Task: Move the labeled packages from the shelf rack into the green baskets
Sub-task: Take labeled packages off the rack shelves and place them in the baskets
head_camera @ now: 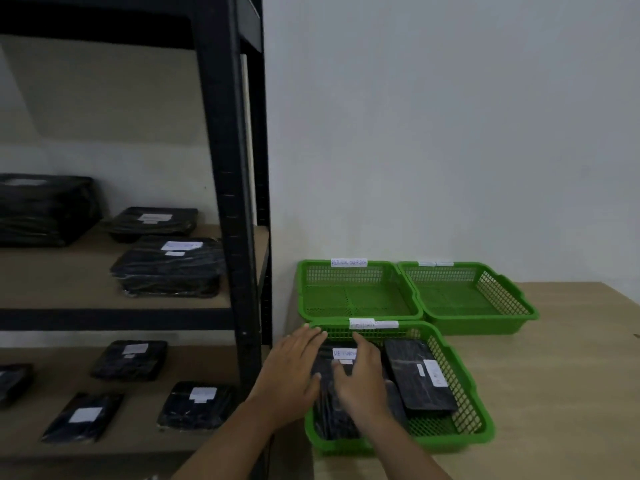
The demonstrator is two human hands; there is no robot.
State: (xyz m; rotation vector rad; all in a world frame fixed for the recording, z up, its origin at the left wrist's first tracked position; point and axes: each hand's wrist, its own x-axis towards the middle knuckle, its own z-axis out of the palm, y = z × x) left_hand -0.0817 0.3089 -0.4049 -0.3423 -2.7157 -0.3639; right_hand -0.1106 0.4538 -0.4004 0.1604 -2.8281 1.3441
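Observation:
The nearest green basket holds two black wrapped packages with white labels. My left hand and my right hand lie flat with fingers spread over the left package; whether they grip it is unclear. The right package lies tilted beside it. Two more green baskets, one at the back left and one at the back right, have nothing in them. Several labeled black packages remain on the shelf rack, among them one on the middle shelf and one on the lower shelf.
The black metal shelf rack's post stands just left of the baskets. The baskets sit on a light wooden table against a white wall. Each basket carries a white paper label on its rim. A tall stack of black packages sits at the far left.

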